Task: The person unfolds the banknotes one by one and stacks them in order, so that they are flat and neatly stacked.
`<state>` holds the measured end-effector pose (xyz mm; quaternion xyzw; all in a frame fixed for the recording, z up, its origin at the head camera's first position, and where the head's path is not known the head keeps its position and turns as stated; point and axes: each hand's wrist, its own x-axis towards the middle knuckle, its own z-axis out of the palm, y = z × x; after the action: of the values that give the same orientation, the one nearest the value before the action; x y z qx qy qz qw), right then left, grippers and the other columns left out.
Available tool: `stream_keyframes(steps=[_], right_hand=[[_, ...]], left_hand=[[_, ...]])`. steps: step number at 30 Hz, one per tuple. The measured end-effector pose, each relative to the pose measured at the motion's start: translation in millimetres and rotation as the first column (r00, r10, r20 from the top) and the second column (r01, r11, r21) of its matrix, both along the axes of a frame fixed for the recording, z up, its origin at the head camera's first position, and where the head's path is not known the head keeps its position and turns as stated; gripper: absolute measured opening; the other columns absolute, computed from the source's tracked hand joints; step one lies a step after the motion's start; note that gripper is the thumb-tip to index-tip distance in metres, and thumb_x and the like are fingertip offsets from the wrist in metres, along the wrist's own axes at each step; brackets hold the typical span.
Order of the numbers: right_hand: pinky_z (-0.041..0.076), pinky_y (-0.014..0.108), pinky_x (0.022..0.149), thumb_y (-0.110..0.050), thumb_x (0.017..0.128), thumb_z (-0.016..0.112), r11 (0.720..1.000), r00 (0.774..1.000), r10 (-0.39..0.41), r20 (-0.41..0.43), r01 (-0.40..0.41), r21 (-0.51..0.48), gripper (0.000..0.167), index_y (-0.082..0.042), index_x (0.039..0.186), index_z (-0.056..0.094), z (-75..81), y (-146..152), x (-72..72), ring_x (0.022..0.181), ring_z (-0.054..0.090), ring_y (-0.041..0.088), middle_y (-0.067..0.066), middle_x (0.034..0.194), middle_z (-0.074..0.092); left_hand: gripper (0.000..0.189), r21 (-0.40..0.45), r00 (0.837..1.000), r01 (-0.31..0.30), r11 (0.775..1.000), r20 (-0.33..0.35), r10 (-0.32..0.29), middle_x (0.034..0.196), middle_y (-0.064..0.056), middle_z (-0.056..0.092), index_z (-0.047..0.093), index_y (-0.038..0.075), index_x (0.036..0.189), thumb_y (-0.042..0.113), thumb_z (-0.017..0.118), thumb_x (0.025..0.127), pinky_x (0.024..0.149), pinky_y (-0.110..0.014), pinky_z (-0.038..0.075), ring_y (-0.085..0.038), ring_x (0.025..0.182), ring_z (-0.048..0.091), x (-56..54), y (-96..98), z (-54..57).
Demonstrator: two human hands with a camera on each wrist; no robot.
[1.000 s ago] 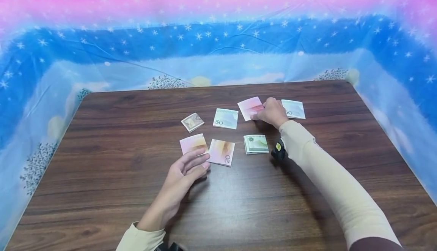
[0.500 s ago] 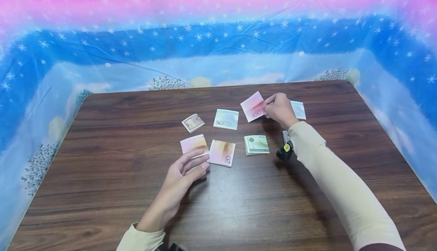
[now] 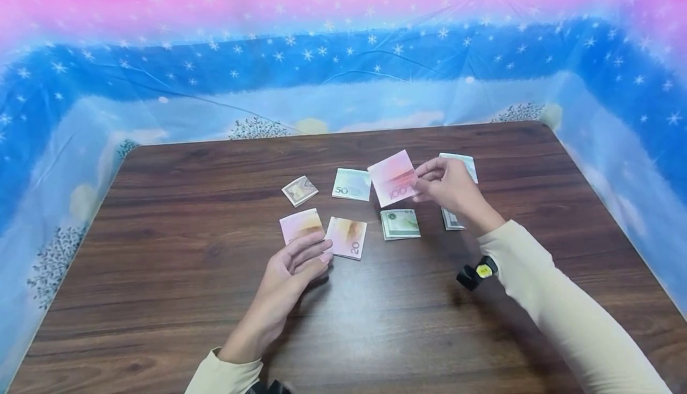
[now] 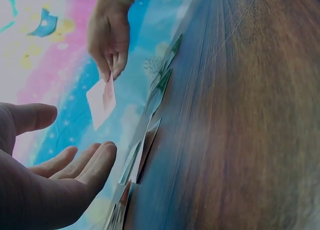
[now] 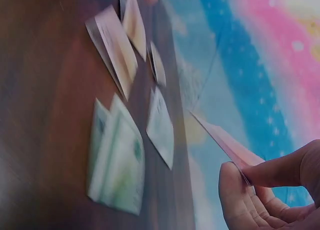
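Observation:
A folded pink 100 banknote [image 3: 393, 178] is pinched between the thumb and fingers of my right hand [image 3: 455, 188], lifted off the table as the left wrist view shows. Below it in the head view lies a folded green banknote [image 3: 401, 225], and to its left a pale green 50 banknote [image 3: 351, 184]. My left hand [image 3: 292, 272] hovers with relaxed fingers and holds nothing. Its fingertips overlap a folded pinkish-brown banknote [image 3: 300, 225] in the head view, beside a folded 20 banknote [image 3: 346, 239].
A small folded brown banknote [image 3: 299, 191] lies at the left of the back row. Partly behind my right hand are a pale green banknote [image 3: 466, 164] and a greyish banknote [image 3: 453, 220]. The wooden table [image 3: 161, 263] is backed by a snowflake-patterned cloth [image 3: 300, 60].
My right hand took the pink 100 banknote off the table, raised it, and brought it nearer. The greyish banknote has come into view under that arm. My left hand stays put.

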<state>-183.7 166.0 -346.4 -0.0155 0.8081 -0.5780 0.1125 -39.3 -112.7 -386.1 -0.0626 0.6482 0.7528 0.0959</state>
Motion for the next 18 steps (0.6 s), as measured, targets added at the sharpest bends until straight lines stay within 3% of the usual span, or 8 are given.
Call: stream_keyframes(steps=[11,18], right_hand=[[0.063,0.036,0.076,0.009,0.09,0.064,0.97,0.981,0.126,0.145,-0.091,-0.226,0.019,0.014,0.107,0.056,-15.4,-16.4,58.4,0.071,0.071,0.019,0.013,0.087,0.069],[0.063,0.039,0.079,0.005,0.089,0.069,0.943,0.96,0.197,0.198,-0.13,-0.307,0.018,0.01,0.103,0.059,-27.6,-28.8,86.0,0.074,0.071,0.021,0.013,0.089,0.069]], left_hand=[[0.05,0.054,1.0,0.002,0.999,0.017,-0.003,0.136,-0.029,0.058,0.048,-0.009,0.142,-0.002,0.065,0.095,0.098,-0.03,0.054,-0.036,0.125,0.059,-1.7,9.0,-1.4],[0.048,0.146,0.996,0.001,0.989,0.089,-0.015,0.136,-0.03,0.057,0.047,-0.013,0.14,0.002,0.063,0.097,0.095,-0.035,0.056,-0.027,0.114,0.066,-4.9,16.0,-6.9]])
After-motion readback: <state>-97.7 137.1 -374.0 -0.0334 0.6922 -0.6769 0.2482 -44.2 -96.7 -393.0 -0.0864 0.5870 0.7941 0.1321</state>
